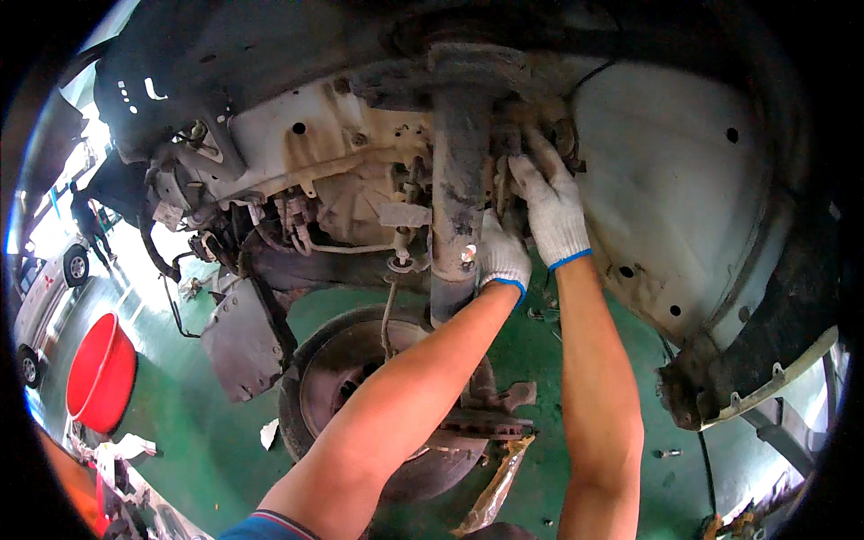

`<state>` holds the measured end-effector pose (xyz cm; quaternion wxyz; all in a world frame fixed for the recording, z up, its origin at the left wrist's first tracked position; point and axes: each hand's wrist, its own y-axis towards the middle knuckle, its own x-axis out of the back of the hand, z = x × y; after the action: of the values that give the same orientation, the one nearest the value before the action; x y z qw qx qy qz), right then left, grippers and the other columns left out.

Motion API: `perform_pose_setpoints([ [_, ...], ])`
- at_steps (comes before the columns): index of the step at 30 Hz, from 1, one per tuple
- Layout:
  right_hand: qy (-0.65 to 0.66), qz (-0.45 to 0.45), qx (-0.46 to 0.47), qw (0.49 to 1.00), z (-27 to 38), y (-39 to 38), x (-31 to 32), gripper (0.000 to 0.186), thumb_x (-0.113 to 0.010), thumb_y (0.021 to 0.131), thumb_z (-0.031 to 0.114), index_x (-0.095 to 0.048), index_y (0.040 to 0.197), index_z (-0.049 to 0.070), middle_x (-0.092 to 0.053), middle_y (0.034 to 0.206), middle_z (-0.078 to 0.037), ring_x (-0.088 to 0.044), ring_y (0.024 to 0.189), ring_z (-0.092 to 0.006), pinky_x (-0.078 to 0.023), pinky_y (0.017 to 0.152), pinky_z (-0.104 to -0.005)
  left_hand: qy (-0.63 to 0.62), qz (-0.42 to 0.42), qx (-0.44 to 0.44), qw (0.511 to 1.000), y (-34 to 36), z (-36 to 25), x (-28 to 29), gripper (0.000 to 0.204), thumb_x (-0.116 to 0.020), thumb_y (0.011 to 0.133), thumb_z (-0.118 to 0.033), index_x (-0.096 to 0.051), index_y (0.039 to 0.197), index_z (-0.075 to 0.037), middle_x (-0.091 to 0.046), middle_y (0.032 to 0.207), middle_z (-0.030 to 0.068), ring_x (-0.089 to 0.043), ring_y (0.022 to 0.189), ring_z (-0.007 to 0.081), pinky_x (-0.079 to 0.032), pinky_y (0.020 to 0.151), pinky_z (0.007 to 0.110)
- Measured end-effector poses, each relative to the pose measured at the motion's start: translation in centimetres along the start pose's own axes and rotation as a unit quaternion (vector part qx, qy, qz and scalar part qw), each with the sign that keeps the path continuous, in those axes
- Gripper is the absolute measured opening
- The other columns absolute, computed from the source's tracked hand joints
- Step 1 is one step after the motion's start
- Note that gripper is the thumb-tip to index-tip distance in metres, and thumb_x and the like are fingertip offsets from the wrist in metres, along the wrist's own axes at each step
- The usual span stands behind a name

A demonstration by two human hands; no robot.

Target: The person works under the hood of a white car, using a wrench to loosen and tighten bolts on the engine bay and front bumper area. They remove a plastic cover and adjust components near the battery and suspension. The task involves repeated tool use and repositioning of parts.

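My left hand (499,256), in a white knit glove with a blue cuff, reaches behind the vertical grimy strut tube (450,198); its fingers are hidden. Higher and to the right of it, my right hand (553,202), gloved the same way, has its fingers extended and apart against metal parts (504,144) beside the strut top, their tips partly obscured. A pale wheel-well panel (675,180) curves to the right of both hands. Left of the strut are a thin link rod (389,315), hoses (351,247) and brackets. A rusty brake disc (319,396) sits below, partly behind my left forearm.
At left, a red tub (99,373) stands on the green floor, near a parked vehicle (49,297) and a standing person (90,225). A hanging plastic shield (243,333) is left of the disc. A crumpled wrapper (495,486) lies below; dark trim (747,360) edges the right.
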<state>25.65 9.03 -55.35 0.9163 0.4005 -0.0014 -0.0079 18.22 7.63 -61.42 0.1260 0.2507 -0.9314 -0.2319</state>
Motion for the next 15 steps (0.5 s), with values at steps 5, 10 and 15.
perform_pose_setpoints([
  [5,0.026,0.023,-0.026,0.999,-0.3,0.5,-0.9,0.068,-0.063,0.099,0.03,-0.043,0.153,-0.004,-0.053,0.151,-0.02,-0.049,0.14,-0.0263,-0.036,0.118,-0.036,-0.084,-0.039,-0.021,0.995,1.7,4.2,-2.5,0.026,-0.052,0.107,-0.018,-0.06,0.114,0.006,-0.071,0.097,0.0246,-0.069,0.089,0.0345,-0.052,0.078,0.045],
  [10,0.07,0.027,-0.029,0.997,-0.4,0.1,-1.2,0.064,-0.065,0.098,0.025,-0.044,0.151,-0.004,-0.057,0.146,-0.017,-0.053,0.135,-0.0236,-0.041,0.113,-0.0345,-0.006,-0.072,-0.06,0.996,1.2,4.6,-2.3,0.026,-0.051,0.107,-0.017,-0.06,0.112,0.006,-0.07,0.097,0.0258,-0.069,0.088,0.0356,-0.051,0.078,0.045],
  [15,0.055,0.011,-0.016,0.998,-2.8,1.0,-1.4,0.053,-0.061,0.1,0.011,-0.045,0.15,0.001,-0.057,0.145,-0.018,-0.052,0.137,-0.026,-0.046,0.11,-0.0363,0.008,-0.064,-0.065,0.996,1.1,3.8,-2.4,0.026,-0.049,0.106,-0.017,-0.062,0.115,0.005,-0.071,0.102,0.0292,-0.069,0.098,0.0439,-0.052,0.083,0.048],
])
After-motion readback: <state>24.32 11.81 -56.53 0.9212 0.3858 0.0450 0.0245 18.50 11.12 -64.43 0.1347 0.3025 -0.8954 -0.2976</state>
